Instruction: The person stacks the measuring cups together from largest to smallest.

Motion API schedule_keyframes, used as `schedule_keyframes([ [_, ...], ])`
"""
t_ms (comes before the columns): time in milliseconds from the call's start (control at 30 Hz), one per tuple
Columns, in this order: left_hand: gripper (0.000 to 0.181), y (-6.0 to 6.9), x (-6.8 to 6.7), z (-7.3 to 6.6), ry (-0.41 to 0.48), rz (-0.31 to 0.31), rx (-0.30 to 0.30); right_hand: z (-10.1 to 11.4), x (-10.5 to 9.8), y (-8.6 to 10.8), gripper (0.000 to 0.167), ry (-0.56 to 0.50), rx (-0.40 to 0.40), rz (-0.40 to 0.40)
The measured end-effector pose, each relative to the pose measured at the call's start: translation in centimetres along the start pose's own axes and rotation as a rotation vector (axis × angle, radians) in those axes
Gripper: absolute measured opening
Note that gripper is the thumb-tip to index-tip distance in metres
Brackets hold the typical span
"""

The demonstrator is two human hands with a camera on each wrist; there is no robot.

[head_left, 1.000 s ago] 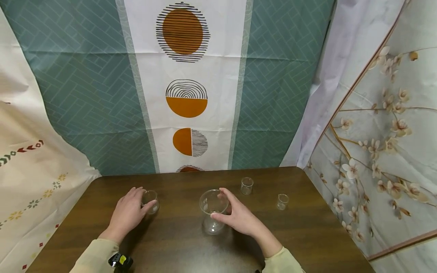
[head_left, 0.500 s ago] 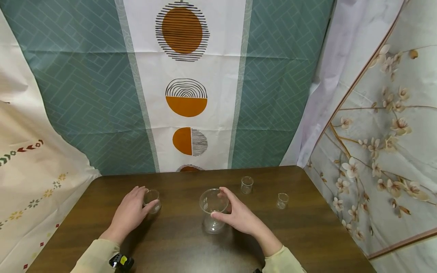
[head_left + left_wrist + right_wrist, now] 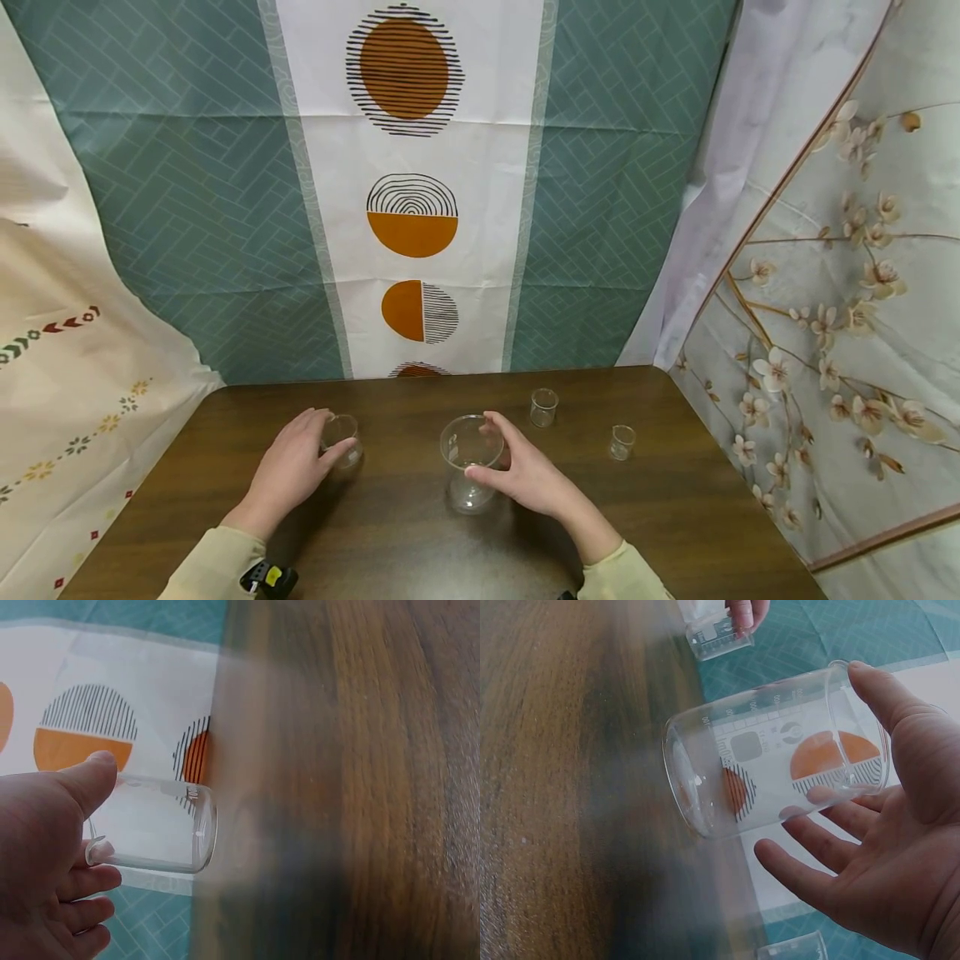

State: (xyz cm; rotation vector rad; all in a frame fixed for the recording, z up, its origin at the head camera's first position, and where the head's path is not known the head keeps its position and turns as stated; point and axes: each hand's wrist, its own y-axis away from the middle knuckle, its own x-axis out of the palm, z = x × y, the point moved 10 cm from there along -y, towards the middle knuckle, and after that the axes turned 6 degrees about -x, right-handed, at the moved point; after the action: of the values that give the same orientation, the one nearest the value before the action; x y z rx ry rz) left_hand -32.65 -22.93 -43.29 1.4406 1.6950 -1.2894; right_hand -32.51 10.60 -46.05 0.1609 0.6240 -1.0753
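My left hand point(image 3: 285, 471) grips a clear beaker point(image 3: 347, 454) on the left side of the table, thumb on its near side and fingers behind. Up close in the left wrist view, the left hand point(image 3: 45, 847) has its thumb and a finger at the rim of this beaker point(image 3: 154, 825). At the middle, my right hand point(image 3: 528, 475) holds a larger beaker point(image 3: 470, 458) around its upper right side. In the right wrist view the thumb of the right hand point(image 3: 907, 795) lies at the rim of the large beaker point(image 3: 765, 750), which looks empty.
Two small beakers stand on the right part of the brown table point(image 3: 405, 550): one point(image 3: 543, 410) towards the back edge, another point(image 3: 622, 443) further right. Behind the table hangs a green and white patterned cloth point(image 3: 412, 150); a floral cloth point(image 3: 847, 367) hangs at the right.
The left hand and its beaker have shifted a little to the right, towards the large beaker. The right hand and the large beaker have stayed in place.
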Motion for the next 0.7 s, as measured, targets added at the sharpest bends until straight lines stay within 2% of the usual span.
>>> schedule_keyframes([
  [700,0.062,0.1,-0.8,-3.7,0.033,-0.002,0.044,0.0,0.0,0.1,0.094,-0.001,0.005,0.003],
])
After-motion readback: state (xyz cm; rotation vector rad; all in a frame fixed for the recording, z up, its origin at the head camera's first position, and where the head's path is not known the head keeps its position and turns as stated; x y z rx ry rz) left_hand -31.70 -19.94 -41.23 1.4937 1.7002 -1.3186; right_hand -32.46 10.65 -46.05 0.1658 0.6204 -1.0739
